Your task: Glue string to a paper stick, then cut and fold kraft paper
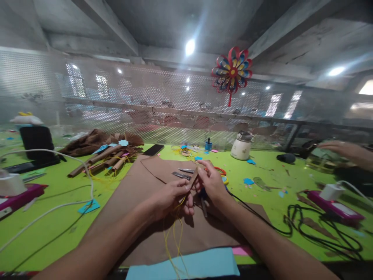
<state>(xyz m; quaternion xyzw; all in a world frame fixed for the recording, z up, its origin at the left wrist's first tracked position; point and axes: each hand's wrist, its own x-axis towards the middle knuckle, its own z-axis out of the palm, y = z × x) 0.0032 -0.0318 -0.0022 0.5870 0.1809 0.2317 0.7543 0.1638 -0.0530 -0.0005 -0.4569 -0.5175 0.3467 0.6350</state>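
My left hand (170,197) pinches the lower end of a narrow folded strip of brown paper (193,179). The fingers of my right hand (214,182) close on its upper end. Loops of thin yellow string (174,235) hang below my left hand toward the front edge. Under both hands lies a large brown paper sheet (136,202). Just beyond the strip are scissor blades (181,175), with red and yellow handles (223,172) partly hidden behind my right hand. A light blue paper (189,265) lies along the near edge.
Rolled brown paper tubes (109,158) with yellow string lie at the back left, beside a phone (154,149). A white bottle (241,146) stands at the back right. Black cable (317,229) coils near a purple power strip (339,206). Another person's hand (349,151) is at far right.
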